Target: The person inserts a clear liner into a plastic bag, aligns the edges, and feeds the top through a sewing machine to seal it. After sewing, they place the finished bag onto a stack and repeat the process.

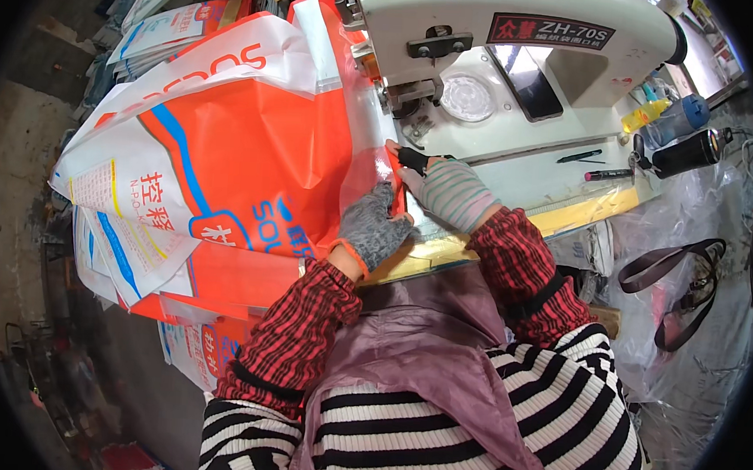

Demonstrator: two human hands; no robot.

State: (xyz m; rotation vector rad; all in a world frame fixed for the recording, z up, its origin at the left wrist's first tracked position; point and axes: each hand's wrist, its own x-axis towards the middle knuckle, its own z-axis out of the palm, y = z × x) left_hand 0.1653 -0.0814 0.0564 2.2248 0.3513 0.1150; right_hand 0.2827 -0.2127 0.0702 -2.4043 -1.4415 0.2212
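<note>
A large orange-red and white printed woven sack point(252, 158) lies left of a white industrial sewing machine point(523, 89), its right edge near the sewing head point(416, 87). My left hand point(373, 224), in a grey knit glove with an orange cuff, is closed on the sack's near right edge. Just beyond it, my right hand point(452, 192), in a pale striped glove with black finger wrapping, pinches the same edge close to the machine's head. The two hands are almost touching. My fingertips are partly hidden by the folded sack edge.
More printed sacks point(169, 37) are piled behind on the left. A phone point(524, 80) and a round clear lid point(467, 98) rest on the machine bed. A marker point(609, 175), a black flask point(692, 153) and a yellow bottle point(645, 116) are at right, above a dark strap point(671, 279).
</note>
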